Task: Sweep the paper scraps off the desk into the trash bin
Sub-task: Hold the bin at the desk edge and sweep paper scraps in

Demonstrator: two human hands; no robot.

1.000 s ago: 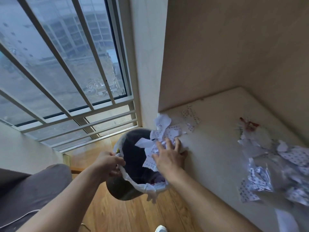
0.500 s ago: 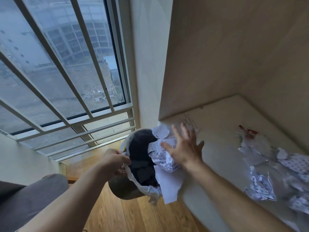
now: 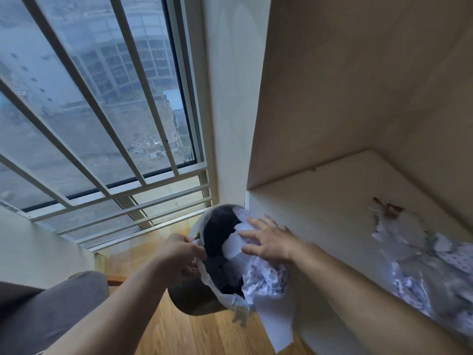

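A dark round trash bin (image 3: 194, 302) with a white liner hangs tilted against the desk's left edge. My left hand (image 3: 183, 253) grips the bin's rim and liner. Flat and spread, my right hand (image 3: 268, 239) lies on a heap of printed paper scraps (image 3: 261, 280) that hang over the desk edge into the bin's mouth. One white sheet (image 3: 277, 326) dangles below the bin. Another pile of scraps (image 3: 430, 262), blurred, lies on the cream desk (image 3: 327, 208) at the right, with a red-marked scrap (image 3: 387, 208) at its far end.
A barred window (image 3: 97, 124) fills the left. A cream pillar (image 3: 230, 98) and a beige wall (image 3: 358, 73) stand behind the desk. Wooden floor (image 3: 179, 336) lies below the bin, and my grey trouser leg (image 3: 51, 311) is at the lower left.
My right hand swept the scraps from the desk's back corner leftward over the edge into the bin. A white sheet now hangs below the bin. The left hand kept its hold.
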